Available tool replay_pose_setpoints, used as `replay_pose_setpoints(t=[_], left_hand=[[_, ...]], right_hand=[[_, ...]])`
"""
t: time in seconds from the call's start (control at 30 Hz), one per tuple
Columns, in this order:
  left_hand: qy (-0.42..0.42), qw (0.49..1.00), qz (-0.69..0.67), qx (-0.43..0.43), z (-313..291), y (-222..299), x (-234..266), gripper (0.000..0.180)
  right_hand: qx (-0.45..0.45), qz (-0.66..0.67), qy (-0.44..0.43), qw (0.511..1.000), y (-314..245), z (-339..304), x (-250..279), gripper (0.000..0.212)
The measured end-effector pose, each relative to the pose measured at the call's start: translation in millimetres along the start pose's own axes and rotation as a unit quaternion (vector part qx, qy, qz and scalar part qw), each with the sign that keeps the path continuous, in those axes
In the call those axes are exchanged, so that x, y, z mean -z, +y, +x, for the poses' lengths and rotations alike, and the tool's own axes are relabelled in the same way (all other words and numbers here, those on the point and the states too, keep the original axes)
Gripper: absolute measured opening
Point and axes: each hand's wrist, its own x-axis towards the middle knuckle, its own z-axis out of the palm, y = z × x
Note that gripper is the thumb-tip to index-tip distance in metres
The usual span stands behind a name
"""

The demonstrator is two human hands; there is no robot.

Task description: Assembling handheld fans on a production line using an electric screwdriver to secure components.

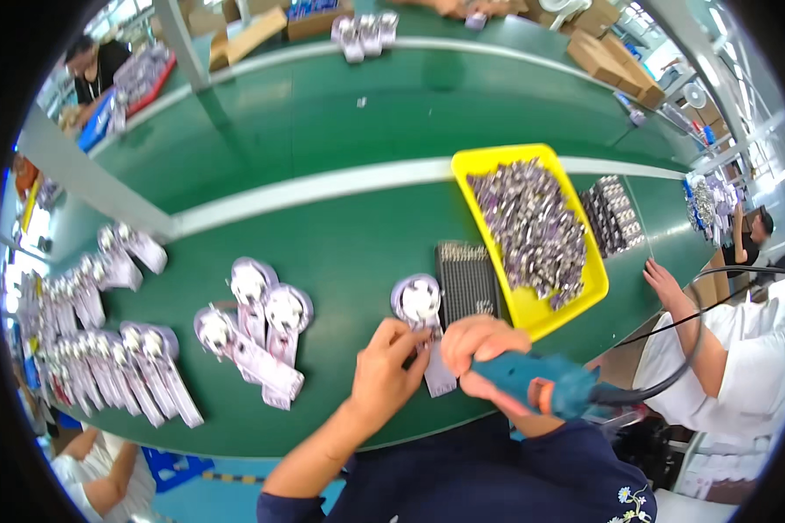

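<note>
A pale lilac plastic housing (pixel 440 376), with a round head holding a white part and a long handle, lies on the green table in front of me. My left hand (pixel 382 368) is closed at its neck, thumb and fingers pinched there; any small part between them is hidden. A teal corded power screwdriver (pixel 532 382) is gripped in my right hand (pixel 484 344), held over the handle and partly blurred. Its tip is hidden behind my fingers. Just beyond lies a dark rack (pixel 467 279) with rows of small parts.
A yellow tray (pixel 596 261) heaped with small metallic parts stands right of the rack, with more dark racks (pixel 615 215) beyond. Three similar housings (pixel 275 336) lie left, and several more (pixel 105 362) line the far left. A co-worker's hand (pixel 663 283) rests at right, near a black cable (pixel 685 370).
</note>
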Motion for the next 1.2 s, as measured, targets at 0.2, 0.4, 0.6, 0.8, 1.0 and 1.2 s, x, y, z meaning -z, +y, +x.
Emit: replay_pose_setpoints(t=[0.2, 0.4, 0.6, 0.8, 1.0, 1.2], left_hand=[[0.062, 0.998, 0.001, -0.007, -2, 2, -12, 0.018], [0.125, 0.984, -0.112, 0.050, 4, 2, -22, 0.012], [0.142, 0.975, -0.135, 0.104, 3, 6, -23, 0.011], [0.115, 0.974, -0.102, 0.168, 2, 3, -21, 0.018], [0.182, 0.963, -0.109, 0.165, -10, 1, -31, 0.017], [0.209, 0.931, -0.261, 0.143, -18, 23, -29, 0.019]], right_hand=[[-0.066, 0.022, -0.040, 0.997, -4, -14, 15, 0.065], [-0.058, 0.057, 0.091, 0.992, 3, 1, 3, 0.088], [-0.077, 0.023, 0.041, 0.996, 4, -12, -3, 0.087], [-0.141, 0.010, 0.163, 0.977, -15, 2, 2, 0.089], [-0.387, -0.083, 0.283, 0.874, -79, -20, 3, 0.036], [-0.497, -0.007, 0.279, 0.822, -66, -35, -19, 0.038]])
